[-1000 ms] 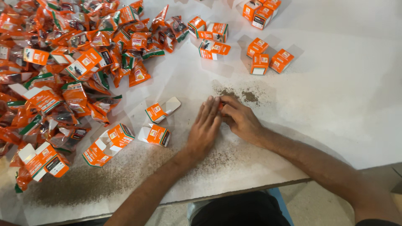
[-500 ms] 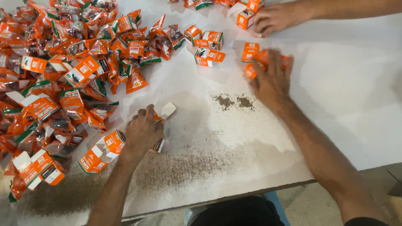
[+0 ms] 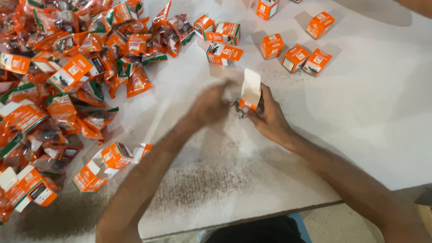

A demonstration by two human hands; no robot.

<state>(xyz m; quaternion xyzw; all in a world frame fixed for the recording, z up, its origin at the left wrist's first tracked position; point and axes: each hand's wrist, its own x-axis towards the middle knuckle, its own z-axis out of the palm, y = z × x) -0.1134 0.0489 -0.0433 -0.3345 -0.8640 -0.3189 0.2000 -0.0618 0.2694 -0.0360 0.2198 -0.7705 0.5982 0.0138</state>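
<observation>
One small orange carton upright in right hand, orange sachets heaped left

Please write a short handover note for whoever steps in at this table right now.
Right hand: holds a small orange carton upright, top flap open.
Left hand: blurred, beside the carton; whether it holds anything cannot be told.
Dark granules are spilled on the white table.
Done: several closed cartons stand at the far side.
Left: a big heap of orange pouches on the left, and open cartons near the front edge.
</observation>
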